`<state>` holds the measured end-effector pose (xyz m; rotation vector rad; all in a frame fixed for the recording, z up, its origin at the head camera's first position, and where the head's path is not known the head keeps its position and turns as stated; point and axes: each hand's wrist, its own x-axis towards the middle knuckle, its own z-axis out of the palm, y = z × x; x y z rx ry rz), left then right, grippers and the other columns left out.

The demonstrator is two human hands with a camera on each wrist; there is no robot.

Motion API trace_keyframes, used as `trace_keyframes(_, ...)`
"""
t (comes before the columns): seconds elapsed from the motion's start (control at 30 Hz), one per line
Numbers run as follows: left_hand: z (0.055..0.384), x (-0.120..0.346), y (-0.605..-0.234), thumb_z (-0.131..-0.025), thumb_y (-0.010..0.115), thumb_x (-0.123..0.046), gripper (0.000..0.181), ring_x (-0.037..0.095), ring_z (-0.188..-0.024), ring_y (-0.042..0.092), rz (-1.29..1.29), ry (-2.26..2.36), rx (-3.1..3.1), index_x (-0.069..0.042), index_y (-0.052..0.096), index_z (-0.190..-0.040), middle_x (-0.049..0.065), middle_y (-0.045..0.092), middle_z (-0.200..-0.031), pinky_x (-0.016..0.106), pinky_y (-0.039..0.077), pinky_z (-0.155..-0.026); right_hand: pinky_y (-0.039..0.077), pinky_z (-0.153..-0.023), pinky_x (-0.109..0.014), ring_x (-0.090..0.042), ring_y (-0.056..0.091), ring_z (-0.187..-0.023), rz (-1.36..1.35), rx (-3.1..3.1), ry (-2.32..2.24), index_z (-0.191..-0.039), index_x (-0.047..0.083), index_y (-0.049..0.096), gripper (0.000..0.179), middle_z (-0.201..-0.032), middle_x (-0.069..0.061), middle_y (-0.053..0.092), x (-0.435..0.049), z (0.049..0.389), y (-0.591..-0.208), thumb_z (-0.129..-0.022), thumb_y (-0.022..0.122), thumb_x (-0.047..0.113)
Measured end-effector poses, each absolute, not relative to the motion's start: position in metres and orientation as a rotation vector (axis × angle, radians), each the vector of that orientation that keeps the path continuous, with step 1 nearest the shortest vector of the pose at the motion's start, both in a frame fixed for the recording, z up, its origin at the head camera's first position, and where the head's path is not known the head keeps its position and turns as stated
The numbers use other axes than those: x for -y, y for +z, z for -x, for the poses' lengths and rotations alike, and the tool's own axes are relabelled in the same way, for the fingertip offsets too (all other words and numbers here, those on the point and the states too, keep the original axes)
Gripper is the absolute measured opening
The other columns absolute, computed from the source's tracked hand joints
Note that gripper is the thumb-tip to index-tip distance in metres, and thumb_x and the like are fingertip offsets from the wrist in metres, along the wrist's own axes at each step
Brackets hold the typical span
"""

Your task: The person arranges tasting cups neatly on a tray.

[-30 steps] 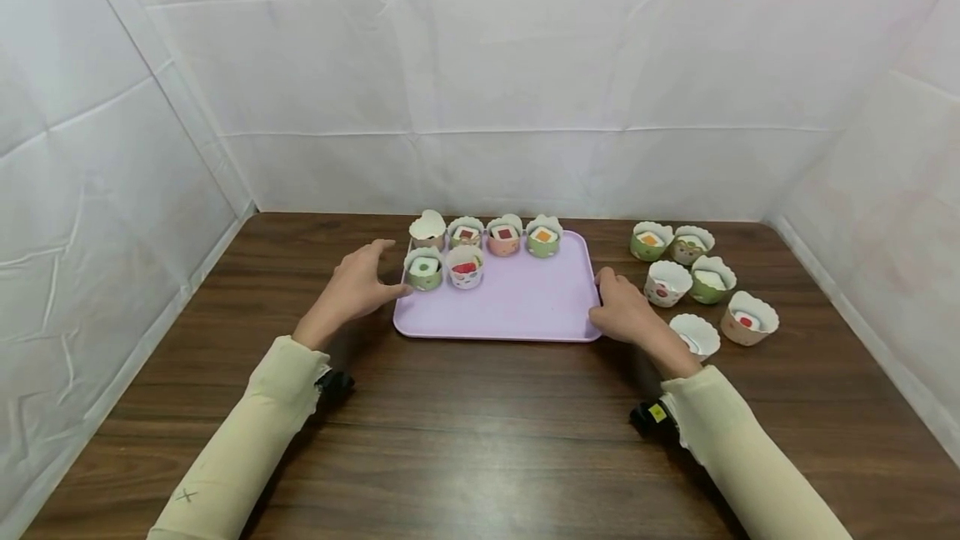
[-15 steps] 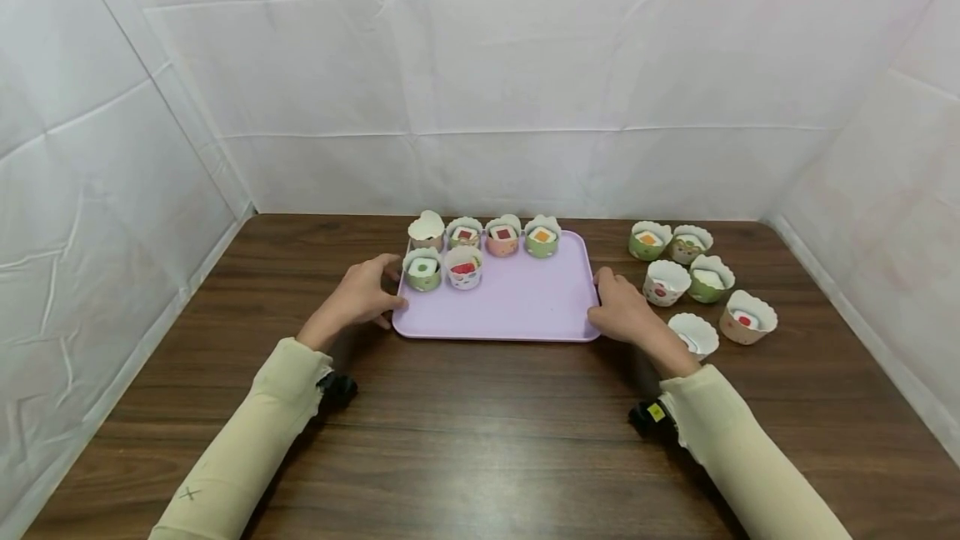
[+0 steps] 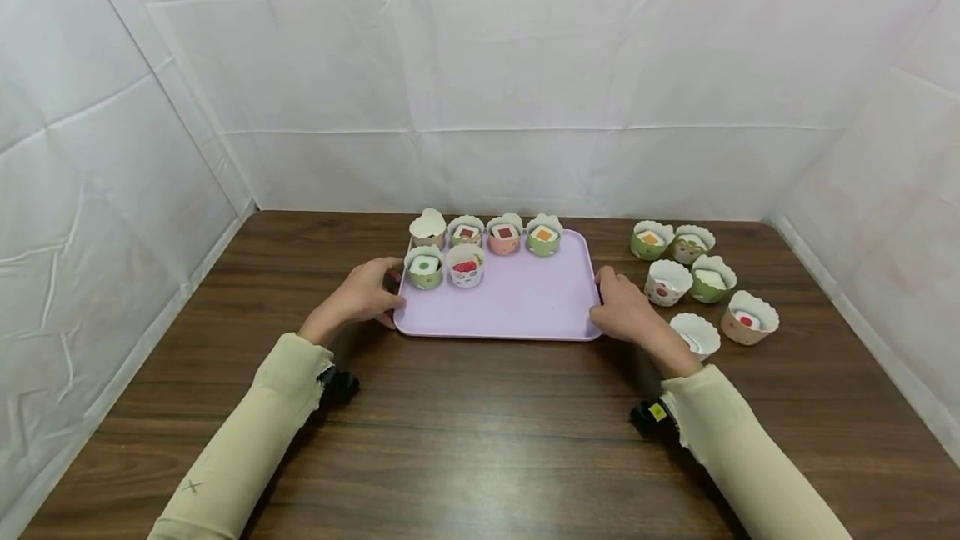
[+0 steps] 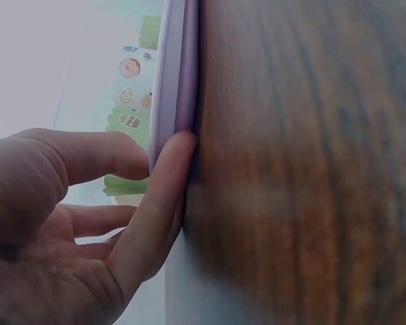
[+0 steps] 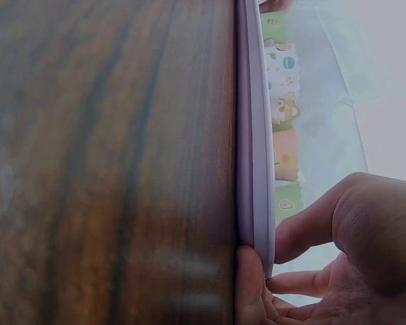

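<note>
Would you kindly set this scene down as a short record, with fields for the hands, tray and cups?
Held item: lilac rectangular tray with rounded corners
Left hand: pinches the tray's left edge
Right hand: pinches the tray's right edge
On tray: six patterned paper cups, four in the back row, two in front
Right of tray: six more paper cups, loosely grouped
Surface: brown wood-grain table
Backdrop: creased white sheeting
</note>
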<state>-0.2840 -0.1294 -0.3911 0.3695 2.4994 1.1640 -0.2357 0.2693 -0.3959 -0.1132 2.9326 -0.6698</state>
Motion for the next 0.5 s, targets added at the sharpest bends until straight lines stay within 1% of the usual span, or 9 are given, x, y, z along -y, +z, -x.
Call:
trace_keyframes(0.17, 0.2847, 0.1302, -0.3934, -0.09, 0.061, 0.007, 0.068, 0.033, -0.085, 0.071, -0.398, 1.187, -2.461, 0.011, 0.034, -0.153, 0.034, 0.046, -0.141, 0.035, 0.068, -0.065, 0.053, -0.089, -0.055, -0.039, 0.054, -0.105, 0.136, -2.933, -0.68, -0.13, -0.011, 0.046, 0.051, -0.124, -0.033, 0.056, -0.2702, 0.2363, -0.3973, -0.083, 0.055, 0.006)
trace_keyframes(0.33, 0.2854, 0.13, -0.3948, -0.089, 0.058, 0.009, 0.071, 0.035, -0.089, 0.069, -0.444, 1.216, -2.414, 0.013, 0.031, -0.154, 0.036, 0.043, -0.141, 0.038, 0.068, -0.065, 0.053, -0.093, -0.058, -0.042, 0.055, -0.11, 0.155, -2.933, -0.671, -0.133, -0.012, 0.046, 0.053, -0.128, -0.035, 0.056, -0.2729, 0.2371, -0.3984, -0.084, 0.054, 0.006)
trace_keyframes(0.4, 0.2857, 0.1294, -0.3947, -0.089, 0.058, 0.008, 0.072, 0.034, -0.088, 0.069, -0.445, 1.211, -2.417, 0.012, 0.03, -0.155, 0.036, 0.044, -0.139, 0.038, 0.068, -0.065, 0.053, -0.093, -0.058, -0.042, 0.055, -0.111, 0.158, -2.931, -0.672, -0.134, -0.012, 0.045, 0.054, -0.129, -0.036, 0.056, -0.2736, 0.2374, -0.3985, -0.084, 0.054, 0.006)
trace_keyframes(0.5, 0.2861, 0.1282, -0.3937, -0.09, 0.064, 0.007, 0.072, 0.032, -0.086, 0.069, -0.437, 1.21, -2.415, 0.01, 0.033, -0.155, 0.034, 0.043, -0.137, 0.037, 0.068, -0.064, 0.052, -0.093, -0.058, -0.042, 0.055, -0.111, 0.161, -2.932, -0.676, -0.135, -0.012, 0.045, 0.054, -0.13, -0.036, 0.055, -0.275, 0.2383, -0.3995, -0.084, 0.053, 0.006)
